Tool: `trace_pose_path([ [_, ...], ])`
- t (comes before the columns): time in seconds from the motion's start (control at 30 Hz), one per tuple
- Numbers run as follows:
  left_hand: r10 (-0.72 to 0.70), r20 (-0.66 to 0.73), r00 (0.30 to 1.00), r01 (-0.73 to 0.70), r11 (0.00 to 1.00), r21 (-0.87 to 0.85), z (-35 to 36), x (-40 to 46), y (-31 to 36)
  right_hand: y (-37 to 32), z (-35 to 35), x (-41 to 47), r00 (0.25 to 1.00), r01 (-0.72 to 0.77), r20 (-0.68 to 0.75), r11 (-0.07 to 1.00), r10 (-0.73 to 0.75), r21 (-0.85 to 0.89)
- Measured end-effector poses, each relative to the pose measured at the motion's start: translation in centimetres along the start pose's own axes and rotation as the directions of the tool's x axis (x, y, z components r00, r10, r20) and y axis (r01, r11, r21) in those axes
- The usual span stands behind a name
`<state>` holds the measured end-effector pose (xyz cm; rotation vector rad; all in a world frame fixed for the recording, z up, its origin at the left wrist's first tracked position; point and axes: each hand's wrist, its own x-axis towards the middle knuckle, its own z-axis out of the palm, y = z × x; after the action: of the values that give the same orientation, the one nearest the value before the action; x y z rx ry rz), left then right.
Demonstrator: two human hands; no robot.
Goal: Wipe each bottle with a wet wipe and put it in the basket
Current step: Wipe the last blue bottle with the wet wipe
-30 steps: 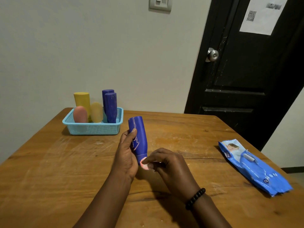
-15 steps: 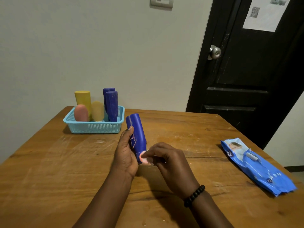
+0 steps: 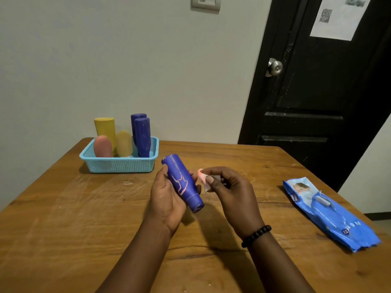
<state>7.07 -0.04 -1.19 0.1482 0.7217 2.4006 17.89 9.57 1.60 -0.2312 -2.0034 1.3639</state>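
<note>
I see bare counter (image 3: 63, 218) along the whole near-left side and between my hands and the basket (image 3: 119, 164) at the far-left corner. Five upright bottles crowd the basket, leaving a gap at its right end. The wipes pack (image 3: 330, 212) blocks the right edge.

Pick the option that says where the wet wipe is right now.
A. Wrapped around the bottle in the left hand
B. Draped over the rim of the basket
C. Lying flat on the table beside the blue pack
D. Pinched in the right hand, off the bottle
D: the right hand pinches the small wipe just clear of the blue bottle, which the left hand holds.
</note>
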Motion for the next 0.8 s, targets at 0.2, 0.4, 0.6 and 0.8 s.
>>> trace_pose_path([
  [0.2, -0.011, 0.1, 0.995, -0.001, 0.993, 0.12, -0.6, 0.2, 0.1, -1.9, 0.9, 3.2, 0.991, 0.135, 0.026, 0.958, -0.133, -0.252],
  [0.4, 0.031, 0.198, 0.98, -0.086, 0.957, 0.279, -0.5, -0.3, -0.1, -3.6, 1.9, 5.7, 0.967, 0.253, 0.095, 0.885, -0.235, -0.391],
  [0.6, 0.057, 0.182, 0.982, -0.091, 0.979, 0.182, -0.6, -0.1, -0.1, -2.8, 1.6, 4.5, 0.972, 0.207, 0.184, 0.898, -0.145, -0.389],
  [0.8, 0.043, 0.138, 0.99, -0.056, 0.994, 0.095, -0.7, -0.2, 0.3, -0.1, 1.3, 0.7, 0.982, 0.162, 0.149, 0.933, -0.119, -0.32],
])
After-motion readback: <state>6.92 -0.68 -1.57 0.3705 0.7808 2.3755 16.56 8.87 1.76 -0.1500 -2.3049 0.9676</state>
